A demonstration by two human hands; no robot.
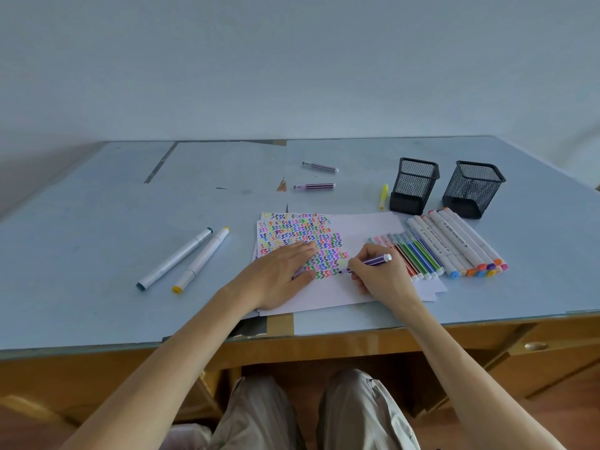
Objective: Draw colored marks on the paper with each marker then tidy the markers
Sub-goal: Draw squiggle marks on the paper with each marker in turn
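My left hand [285, 266] presses flat on the paper [328, 254]; my right hand [373, 274] pinches a purple marker [368, 262], tip on the sheet. Beyond the paper stand mesh cups [414, 186]. A slipping sheet could smear wet marks.

- I see open table [97, 228] on the far left, past the two thick markers [190, 258] lying near the left.
- Two purple pens [316, 177] lie apart at the far middle, with room between and around them.
- On the right, two mesh cups [448, 188] stand side by side; a yellow marker [383, 196] lies just left of them.
- A tight marker row [448, 251] blocks the paper's [367, 225] right edge.
- My left hand [285, 267] and right hand [376, 274] cover the near paper.
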